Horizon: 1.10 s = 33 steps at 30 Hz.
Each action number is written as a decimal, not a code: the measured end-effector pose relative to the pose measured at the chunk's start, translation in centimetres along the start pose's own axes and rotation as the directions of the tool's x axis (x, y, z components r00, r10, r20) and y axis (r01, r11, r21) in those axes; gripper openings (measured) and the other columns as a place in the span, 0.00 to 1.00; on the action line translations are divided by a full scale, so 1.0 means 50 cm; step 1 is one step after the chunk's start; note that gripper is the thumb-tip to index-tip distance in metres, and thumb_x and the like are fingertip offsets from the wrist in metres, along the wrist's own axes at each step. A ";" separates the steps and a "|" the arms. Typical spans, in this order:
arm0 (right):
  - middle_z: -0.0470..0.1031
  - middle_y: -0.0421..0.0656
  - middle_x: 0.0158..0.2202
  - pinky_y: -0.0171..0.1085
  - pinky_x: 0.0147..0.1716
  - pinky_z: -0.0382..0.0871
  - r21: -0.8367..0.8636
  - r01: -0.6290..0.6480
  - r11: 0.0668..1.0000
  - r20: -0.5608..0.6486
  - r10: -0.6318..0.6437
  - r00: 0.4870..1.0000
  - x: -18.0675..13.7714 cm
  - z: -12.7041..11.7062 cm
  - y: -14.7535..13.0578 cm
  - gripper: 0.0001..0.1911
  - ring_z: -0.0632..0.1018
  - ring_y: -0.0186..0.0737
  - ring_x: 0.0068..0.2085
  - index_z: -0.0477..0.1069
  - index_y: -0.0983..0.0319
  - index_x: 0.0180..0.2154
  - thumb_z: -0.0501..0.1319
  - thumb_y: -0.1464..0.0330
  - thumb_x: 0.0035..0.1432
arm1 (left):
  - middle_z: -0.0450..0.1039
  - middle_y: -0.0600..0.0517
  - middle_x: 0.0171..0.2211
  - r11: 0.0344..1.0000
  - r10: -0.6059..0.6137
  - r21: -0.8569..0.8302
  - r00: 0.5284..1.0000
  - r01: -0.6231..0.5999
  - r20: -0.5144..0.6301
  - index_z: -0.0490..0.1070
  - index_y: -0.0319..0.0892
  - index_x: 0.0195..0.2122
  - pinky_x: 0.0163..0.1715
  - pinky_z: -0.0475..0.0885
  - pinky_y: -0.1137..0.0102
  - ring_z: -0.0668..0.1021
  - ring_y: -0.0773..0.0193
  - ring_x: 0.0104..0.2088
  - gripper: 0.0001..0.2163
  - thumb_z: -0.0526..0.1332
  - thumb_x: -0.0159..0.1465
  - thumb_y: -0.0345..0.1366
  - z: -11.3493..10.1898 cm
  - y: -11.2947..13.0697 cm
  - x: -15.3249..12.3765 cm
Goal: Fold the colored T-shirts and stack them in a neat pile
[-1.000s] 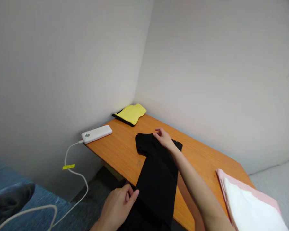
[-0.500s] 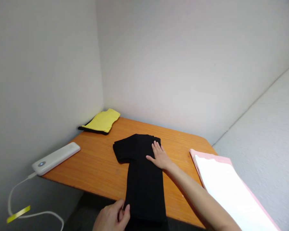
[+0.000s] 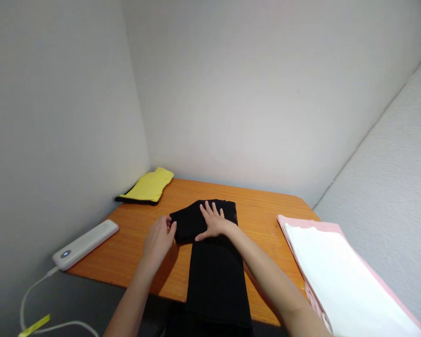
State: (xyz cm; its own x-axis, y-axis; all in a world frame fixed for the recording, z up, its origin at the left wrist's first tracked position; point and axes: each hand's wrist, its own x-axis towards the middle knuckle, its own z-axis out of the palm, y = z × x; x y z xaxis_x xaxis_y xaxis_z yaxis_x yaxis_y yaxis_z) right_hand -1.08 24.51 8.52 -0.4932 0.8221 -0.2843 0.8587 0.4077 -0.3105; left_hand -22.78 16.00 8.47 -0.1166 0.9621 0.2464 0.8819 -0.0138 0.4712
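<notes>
A black short-sleeved shirt (image 3: 215, 276), folded lengthwise, lies on the wooden table (image 3: 259, 206), its lower end hanging over the front edge. Its sleeve points left. My left hand (image 3: 162, 236) pinches the sleeve's end between thumb and fingers. Flat on the upper part of the shirt, my right hand (image 3: 212, 222) rests with its fingers spread. The part of the cloth under the right palm is hidden.
Folded yellow cloth (image 3: 149, 185) over black cloth lies at the back left corner. A white power bank (image 3: 86, 243) with a cable (image 3: 28, 295) sits at the left edge. White (image 3: 337, 267) and pink (image 3: 328, 226) garments lie at the right. Walls stand behind and left.
My left hand has moved from the shirt's lower left edge up to the sleeve end. My right hand has shifted left on the shirt, its fingers wider apart. The view has tilted slightly.
</notes>
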 end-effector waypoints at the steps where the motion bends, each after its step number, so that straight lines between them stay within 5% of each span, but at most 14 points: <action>1: 0.12 0.46 0.68 0.65 0.60 0.23 0.022 -0.026 0.999 0.040 0.025 0.999 0.006 0.000 -0.002 0.75 0.22 0.62 0.66 0.18 0.56 0.67 0.67 0.39 0.35 | 0.73 0.38 0.46 0.999 -0.010 0.050 1.000 0.010 0.007 0.65 0.35 0.46 0.47 0.65 0.66 0.75 0.54 0.48 0.15 0.48 0.69 0.41 0.010 -0.009 0.028; 5: 0.09 0.45 0.67 0.69 0.58 0.25 0.054 -0.068 0.996 0.111 0.062 0.992 0.020 0.006 -0.001 0.78 0.20 0.63 0.65 0.15 0.52 0.65 0.70 0.41 0.32 | 0.74 0.32 0.44 0.987 -0.054 0.156 0.997 0.045 0.055 0.67 0.30 0.43 0.46 0.65 0.64 0.76 0.48 0.48 0.15 0.53 0.67 0.40 0.036 -0.034 0.099; 12: 0.03 0.41 0.64 0.70 0.56 0.19 0.062 -0.022 0.998 0.084 0.017 0.996 0.022 0.041 0.021 0.78 0.15 0.60 0.63 0.11 0.53 0.64 0.68 0.39 0.33 | 0.78 0.38 0.35 0.987 -0.017 0.163 0.985 -0.011 0.171 0.72 0.34 0.32 0.36 0.68 0.66 0.79 0.49 0.40 0.16 0.53 0.66 0.43 0.046 -0.048 0.131; 16: 0.02 0.41 0.64 0.69 0.55 0.17 0.058 -0.012 0.998 0.075 0.008 0.997 0.023 0.049 0.027 0.77 0.13 0.59 0.62 0.10 0.52 0.63 0.68 0.38 0.33 | 0.78 0.36 0.42 0.989 -0.039 0.147 0.975 0.007 0.217 0.72 0.34 0.39 0.39 0.70 0.66 0.79 0.50 0.43 0.15 0.52 0.67 0.40 0.048 -0.042 0.162; 25: 0.02 0.42 0.64 0.72 0.54 0.18 0.009 -0.030 1.000 0.068 0.029 0.997 0.022 0.041 0.015 0.76 0.14 0.61 0.62 0.13 0.56 0.64 0.66 0.37 0.36 | 0.79 0.43 0.40 0.991 0.074 0.081 0.949 -0.103 0.306 0.72 0.40 0.40 0.34 0.70 0.71 0.81 0.58 0.38 0.14 0.51 0.65 0.42 0.057 0.115 0.228; 28: 0.12 0.47 0.68 0.71 0.58 0.26 0.017 -0.010 1.000 0.005 0.010 1.000 -0.008 0.024 -0.002 0.70 0.20 0.64 0.65 0.25 0.58 0.68 0.66 0.40 0.40 | 0.80 0.44 0.33 0.992 0.073 0.066 0.928 -0.104 0.366 0.73 0.39 0.38 0.27 0.69 0.72 0.80 0.62 0.28 0.13 0.52 0.65 0.41 0.091 0.168 0.241; 33: 0.53 0.62 0.66 0.62 0.62 0.46 -0.027 0.083 0.996 -0.096 -0.085 0.992 -0.101 0.043 -0.065 0.41 0.49 0.63 0.67 0.58 0.70 0.64 0.59 0.50 0.59 | 0.79 0.46 0.30 0.996 0.045 0.056 0.909 -0.074 0.413 0.72 0.37 0.39 0.24 0.70 0.71 0.77 0.65 0.20 0.14 0.53 0.67 0.42 0.134 0.200 0.248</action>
State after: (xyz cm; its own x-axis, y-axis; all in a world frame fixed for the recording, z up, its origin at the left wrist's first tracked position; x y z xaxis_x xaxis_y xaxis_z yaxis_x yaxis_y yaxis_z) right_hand -1.69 18.17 9.02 -0.5489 0.8187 -0.1689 0.8184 0.4852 -0.3080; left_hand -12.36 29.60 10.56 0.1221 0.9869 -0.1050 0.9122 -0.0699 0.4037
